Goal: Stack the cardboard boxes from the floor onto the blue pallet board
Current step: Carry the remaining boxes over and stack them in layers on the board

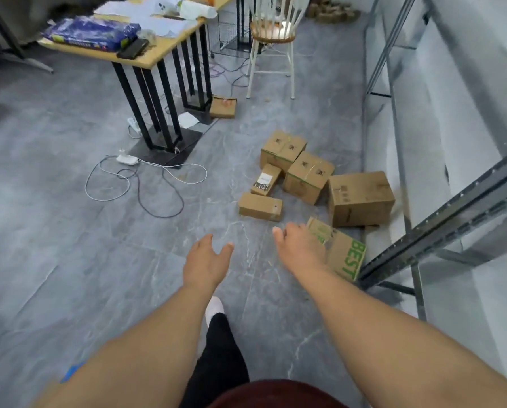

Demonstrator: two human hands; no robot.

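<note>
Several cardboard boxes lie scattered on the grey floor at centre right. Nearest is a box with green "BEST" print (pixel 345 250), partly covered by my right hand (pixel 298 245), which hovers over its left end with fingers spread. Behind it stand a large plain box (pixel 359 198), a small flat box (pixel 260 206), a small labelled box (pixel 266 179) and two taped boxes (pixel 308 176) (pixel 283 148). My left hand (pixel 206 260) is open above bare floor, left of the boxes. A blue corner (pixel 72 371) shows at the bottom left, mostly hidden by my left arm.
A grey metal shelf rack (pixel 441 222) runs along the right, close to the boxes. A wooden table on black legs (pixel 158 57) stands at the back left, with cables and a charger (pixel 127 159) on the floor. A white chair (pixel 271 33) and another small box (pixel 223 106) sit farther back.
</note>
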